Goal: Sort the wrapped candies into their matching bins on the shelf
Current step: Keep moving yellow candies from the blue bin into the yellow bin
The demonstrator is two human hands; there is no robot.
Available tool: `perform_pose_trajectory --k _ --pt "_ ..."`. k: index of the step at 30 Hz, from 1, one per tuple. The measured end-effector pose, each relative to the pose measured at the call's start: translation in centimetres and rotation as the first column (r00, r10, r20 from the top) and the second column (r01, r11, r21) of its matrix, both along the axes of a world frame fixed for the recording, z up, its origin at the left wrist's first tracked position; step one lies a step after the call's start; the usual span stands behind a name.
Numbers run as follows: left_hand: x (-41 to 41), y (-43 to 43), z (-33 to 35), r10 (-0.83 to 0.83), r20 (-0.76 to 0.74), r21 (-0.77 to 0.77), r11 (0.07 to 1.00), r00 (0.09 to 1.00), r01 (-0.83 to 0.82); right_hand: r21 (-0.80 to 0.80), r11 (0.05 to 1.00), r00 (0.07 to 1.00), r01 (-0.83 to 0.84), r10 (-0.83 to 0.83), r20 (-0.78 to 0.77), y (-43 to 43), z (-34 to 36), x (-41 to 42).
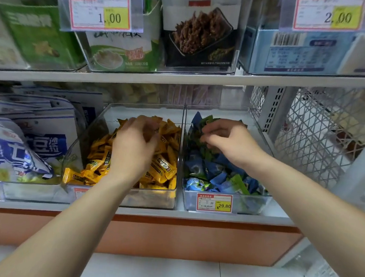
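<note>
Two clear bins, side by side. Yellow-candy bin (138, 198): yellow candies (163, 167) heaped, too many to count; left hand (135, 147) over the heap, fingers blurred, grip cannot be told. Just right of it, second bin (259, 202): right hand (227, 140) pinches green candies (207, 120) at the rear; one price tag (214, 203) on its front.

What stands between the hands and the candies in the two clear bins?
Nothing visible. The left bin and the right bin are open on top; the left hand touches the yellow candies, and the right hand pinches green candies.
</note>
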State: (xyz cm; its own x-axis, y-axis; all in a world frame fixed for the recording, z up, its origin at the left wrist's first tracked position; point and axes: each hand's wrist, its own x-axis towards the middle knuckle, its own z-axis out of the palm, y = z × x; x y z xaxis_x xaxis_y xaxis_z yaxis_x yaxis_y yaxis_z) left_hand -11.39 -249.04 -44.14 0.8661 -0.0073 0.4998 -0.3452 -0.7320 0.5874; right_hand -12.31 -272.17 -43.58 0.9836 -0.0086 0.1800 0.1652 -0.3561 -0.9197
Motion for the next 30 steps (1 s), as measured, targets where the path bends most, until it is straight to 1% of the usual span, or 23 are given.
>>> perform_pose_trajectory --k 2,3,5,6,8,9,11,12,13,14,15,16,18,19,20,22,23,25,26,27,28,29,30 --pt "0.1 0.4 -0.3 0.06 0.031 0.129 0.99 0.998 -0.063 -0.21 0.978 0.999 0.013 -0.002 0.052 -0.6 -0.2 0.3" --pt "-0.1 0.3 -0.3 0.067 0.048 0.16 0.984 0.997 -0.074 -0.314 0.949 0.998 -0.016 0.034 0.052 -1.0 -0.2 0.4" --pt "-0.5 -0.5 -0.1 0.017 0.065 0.165 0.986 0.998 -0.027 -0.472 0.865 0.984 -0.17 0.177 -0.03 -1.5 -0.1 0.4" --pt "-0.8 -1.1 -0.2 -0.032 0.048 0.17 0.985 0.998 0.024 -0.523 0.805 0.958 -0.281 0.268 -0.102 -1.5 -0.2 0.4" --pt "-1.5 -2.2 -1.0 -0.128 -0.044 0.208 0.969 0.991 0.135 -0.56 0.665 0.867 -0.494 0.424 -0.261 -0.9 -0.6 0.4" --pt "-1.8 -2.6 -1.5 -0.157 -0.103 0.22 0.959 0.982 0.176 -0.56 0.595 0.816 -0.576 0.466 -0.344 -0.5 -0.9 0.5" --pt "-2.1 -2.9 -2.5 -0.173 -0.188 0.208 0.955 0.967 0.212 -0.556 0.474 0.73 -0.683 0.459 -0.506 0.1 -1.8 1.2" --pt "-2.0 -2.9 -2.8 -0.178 -0.199 0.195 0.956 0.964 0.217 -0.565 0.431 0.71 -0.704 0.424 -0.562 0.3 -2.2 1.6" --pt "-1.9 -2.8 -2.9 -0.185 -0.2 0.181 0.958 0.962 0.222 -0.58 0.407 0.708 -0.706 0.392 -0.587 0.5 -2.5 2.1" --pt "-1.8 -2.7 -3.0 -0.195 -0.199 0.164 0.96 0.96 0.229 -0.595 0.404 0.719 -0.694 0.373 -0.586 0.6 -2.9 2.6" --pt "-1.7 -2.7 -3.0 -0.205 -0.199 0.148 0.96 0.958 0.236 -0.619 0.408 0.741 -0.671 0.363 -0.564 0.8 -3.3 3.0" --pt "-1.7 -2.7 -3.0 -0.21 -0.197 0.136 0.961 0.958 0.239 -0.673 0.392 0.778 -0.627 0.352 -0.52 0.9 -3.6 3.3" --pt "-1.7 -2.7 -3.1 -0.212 -0.194 0.125 0.963 0.958 0.238 -0.824 0.283 0.855 -0.491 0.337 -0.393 1.2 -3.8 4.0" --pt "-1.7 -2.7 -3.1 -0.212 -0.193 0.122 0.964 0.958 0.238 -0.864 0.253 0.877 -0.435 0.337 -0.343 1.2 -3.7 4.3" --pt "-1.7 -2.7 -3.2 -0.214 -0.19 0.119 0.964 0.958 0.239 -0.883 0.258 0.893 -0.393 0.335 -0.3 1.1 -3.5 4.7" --pt "-1.7 -2.6 -3.3 -0.221 -0.182 0.115 0.963 0.958 0.244 -0.9 0.299 0.923 -0.318 0.316 -0.221 0.8 -2.9 5.4" --pt "-1.7 -2.5 -3.3 -0.226 -0.182 0.11 0.962 0.957 0.249 -0.916 0.287 0.938 -0.279 0.287 -0.196 0.6 -2.5 5.8" --pt "-1.7 -2.3 -3.4 -0.238 -0.183 0.097 0.961 0.954 0.259 -0.954 0.233 0.963 -0.191 0.23 -0.137 0.1 -1.7 6.1" --pt "-1.6 -2.2 -3.4 -0.245 -0.181 0.088 0.961 0.952 0.264 -0.952 0.266 0.969 -0.152 0.232 -0.089 -0.1 -1.1 5.9" --pt "-1.6 -2.2 -3.4 -0.254 -0.179 0.079 0.959 0.95 0.271 -0.924 0.357 0.966 -0.137 0.253 -0.045 -0.2 -0.6 5.6" --pt "-1.5 -2.2 -3.3 -0.262 -0.178 0.073 0.958 0.949 0.278 -0.868 0.466 0.956 -0.169 0.291 -0.03 -0.2 -0.2 5.3" --pt "-1.5 -2.1 -3.3 -0.266 -0.175 0.072 0.957 0.948 0.282 -0.795 0.548 0.939 -0.262 0.336 -0.078 0.0 0.0 4.9" --pt "-1.5 -2.1 -3.3 -0.266 -0.17 0.071 0.957 0.949 0.281 -0.725 0.566 0.904 -0.392 0.383 -0.19 0.4 -0.2 4.4"
